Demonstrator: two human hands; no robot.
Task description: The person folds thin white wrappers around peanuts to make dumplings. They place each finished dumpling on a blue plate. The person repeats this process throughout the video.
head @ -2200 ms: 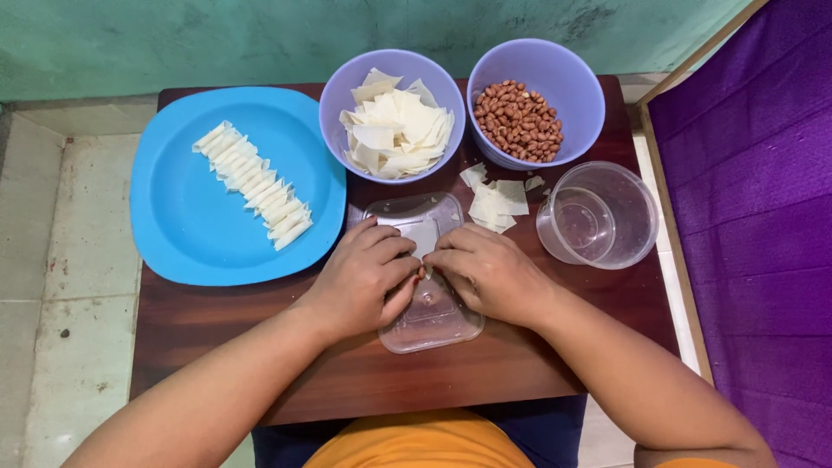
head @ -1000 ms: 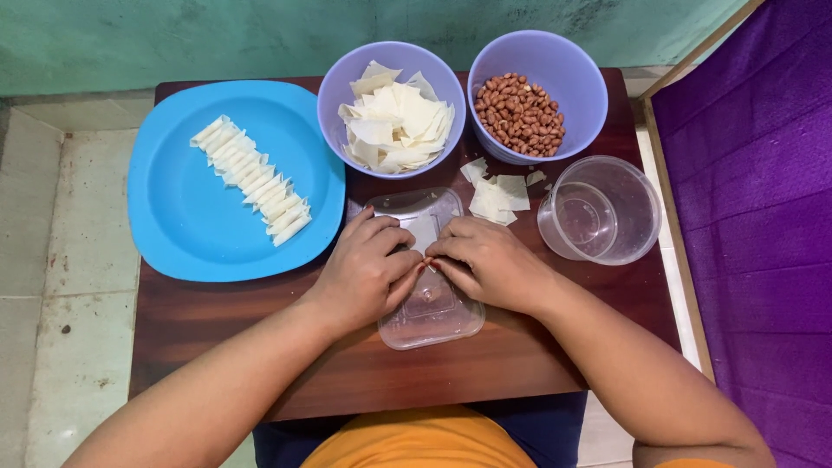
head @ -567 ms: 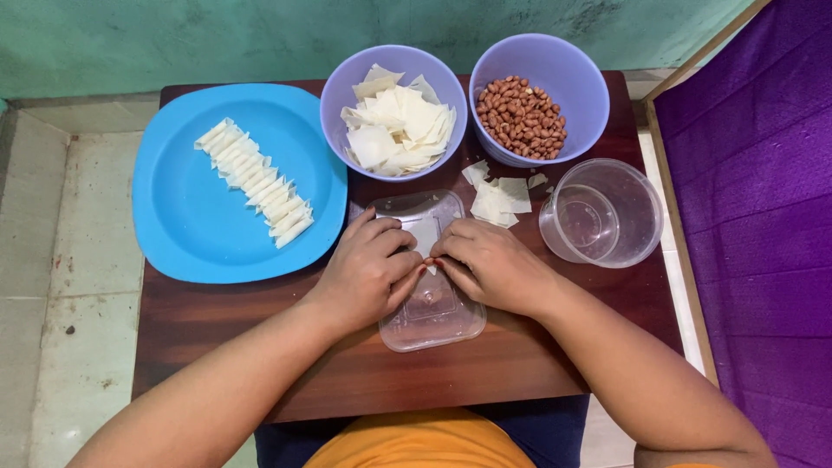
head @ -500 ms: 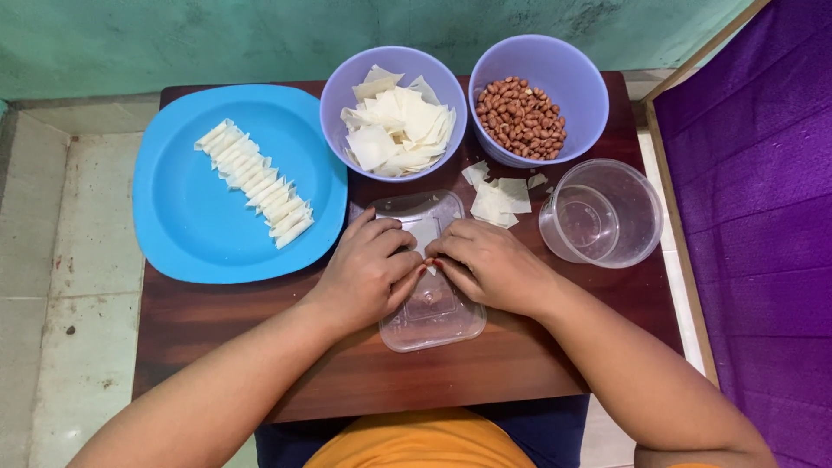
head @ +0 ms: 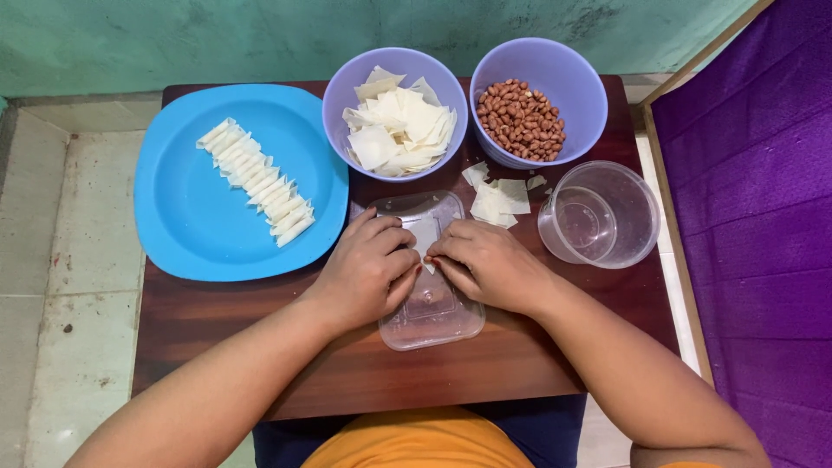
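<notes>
Unmoved: wrapper (head: 425,236) between both hands (head: 426,260).

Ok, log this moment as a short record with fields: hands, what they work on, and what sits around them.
left hand: fingers pinching a small white wrapper
right hand: fingertips meeting the left hand on the same wrapper
work surface: clear plastic lid, flat on the wooden table
blue plate: a diagonal row of rolled white pieces
left purple bowl: loose white wrapper sheets
right purple bowl: peanuts
clear plastic container: to the right, appears empty
loose wrappers: on the table by the lid
</notes>
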